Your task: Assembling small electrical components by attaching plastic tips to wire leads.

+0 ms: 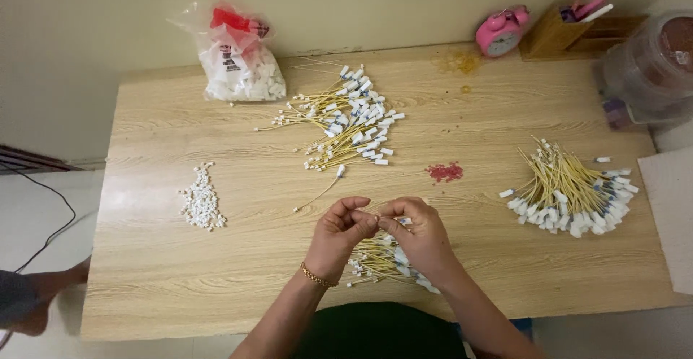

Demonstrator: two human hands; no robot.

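Observation:
My left hand (338, 233) and my right hand (419, 235) meet fingertip to fingertip over the near middle of the wooden table (180, 272). Between the fingers they pinch a thin yellow wire with a small white end piece (377, 218). Under my right hand lies a small pile of yellow wires with white connectors (375, 261). A bigger heap of the same wires (350, 117) lies at the far middle, and another heap (570, 189) at the right. A gold bracelet sits on my left wrist.
A cluster of small white caps (201, 200) lies at the left. A little red pile (445, 172) is in the middle. A plastic bag of white parts (238, 56), a pink alarm clock (500, 33), a wooden pen holder (559, 31) and a clear jar (653, 67) stand along the back.

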